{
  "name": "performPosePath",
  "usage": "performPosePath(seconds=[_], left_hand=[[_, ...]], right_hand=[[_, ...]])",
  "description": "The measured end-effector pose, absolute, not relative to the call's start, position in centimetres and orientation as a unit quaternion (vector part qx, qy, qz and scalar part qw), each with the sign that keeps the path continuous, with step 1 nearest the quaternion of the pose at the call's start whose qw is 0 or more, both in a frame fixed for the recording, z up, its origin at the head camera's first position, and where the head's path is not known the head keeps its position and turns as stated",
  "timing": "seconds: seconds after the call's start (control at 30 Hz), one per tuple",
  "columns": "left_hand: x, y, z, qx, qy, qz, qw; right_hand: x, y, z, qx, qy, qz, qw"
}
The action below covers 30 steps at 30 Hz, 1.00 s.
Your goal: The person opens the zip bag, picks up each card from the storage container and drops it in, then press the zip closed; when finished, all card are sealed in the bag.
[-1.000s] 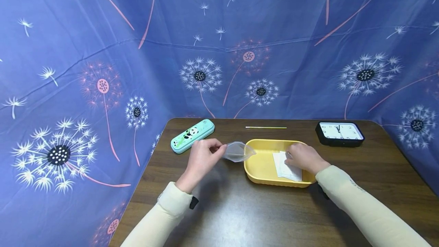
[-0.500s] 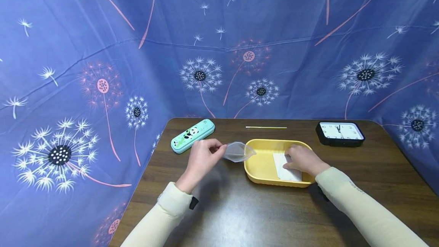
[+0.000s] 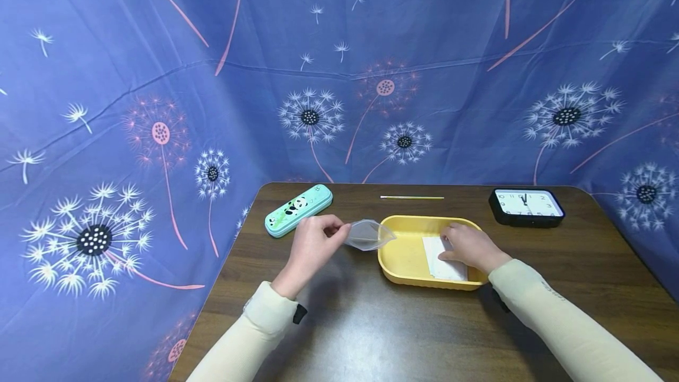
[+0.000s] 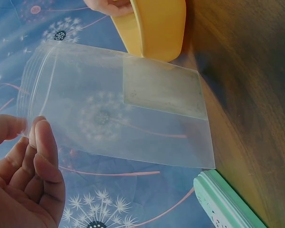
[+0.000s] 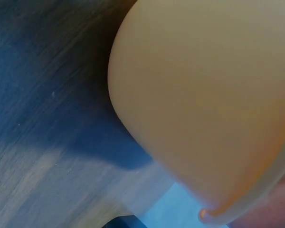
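A clear zip-lock bag [image 4: 104, 109] hangs from my left hand [image 3: 316, 246], whose thumb and forefinger pinch it near the zip edge. A pale rectangular piece [image 4: 164, 88] shows in one corner of the bag, in the left wrist view. In the head view, the bag's far end reaches the left rim of the yellow tray [image 3: 405, 280]. My right hand [image 3: 469, 246] is down inside the tray, over white paper pieces [image 3: 442, 267]. Its thumb lies apart from the forefinger; the other fingertips are hidden. In the right wrist view, the tray wall [image 5: 194, 95] blocks that hand's work.
A mint pencil case [image 3: 298, 210] with a panda lies behind my left hand. A pencil [image 3: 411, 197] rests near the table's back edge. At the back right is a black-framed clock [image 3: 526, 206]. Patterned blue cloth [image 3: 339, 128] hangs behind the brown table [image 3: 361, 323].
The right hand's thumb and fingers have shifted slightly over the papers, which looked fanned out and now lie more evenly stacked. My left hand and the bag have stayed in place.
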<state>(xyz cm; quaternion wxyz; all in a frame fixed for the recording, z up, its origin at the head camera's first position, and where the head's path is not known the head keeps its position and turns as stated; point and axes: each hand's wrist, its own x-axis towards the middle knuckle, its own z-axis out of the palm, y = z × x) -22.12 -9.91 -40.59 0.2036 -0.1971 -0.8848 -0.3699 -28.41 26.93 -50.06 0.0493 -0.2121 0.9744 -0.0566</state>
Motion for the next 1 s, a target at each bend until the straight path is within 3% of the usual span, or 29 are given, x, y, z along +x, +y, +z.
performPosePath(seconds=[0.67, 1.0], left_hand=[[-22.1, -9.8, -40.5, -0.195, -0.884, -0.371, 0.205], [-22.2, -9.9, -40.6, -0.195, -0.884, -0.374, 0.203]], right_hand=[[-28.1, 27.5, -47.1, -0.257, 0.962, -0.092, -0.023], [-27.4, 27.1, -44.5, -0.261, 0.958, -0.118, -0.028]])
